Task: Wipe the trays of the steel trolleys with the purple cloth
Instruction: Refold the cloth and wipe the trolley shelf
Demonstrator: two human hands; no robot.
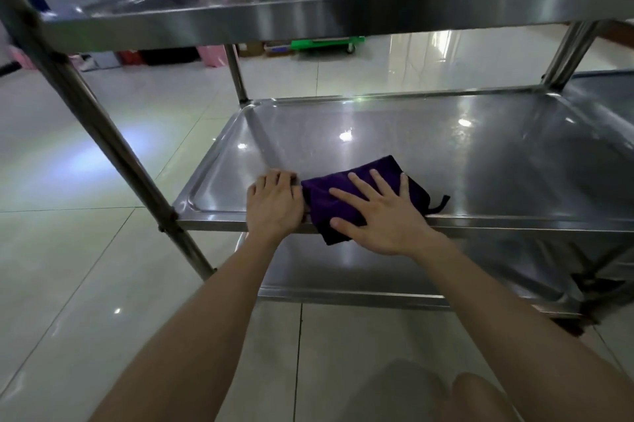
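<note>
A folded purple cloth [322,202] lies on the near edge of the steel trolley's middle tray [463,154], one corner hanging over the front rim. My right hand [380,212] lies flat on the cloth with its fingers spread and straight. My left hand [274,202] rests on the tray's front rim just left of the cloth, its fingers bent over the rim and touching the tray floor. The trolley's top tray [308,13] spans the view above, and the bottom tray [377,270] shows below the middle one.
Steel trolley posts stand at the left [103,140], back [236,75] and right [569,54]. A second steel tray [610,95] adjoins on the right. The tiled floor [68,250] surrounds the trolley. A green cart [326,44], pink items and boxes sit far back.
</note>
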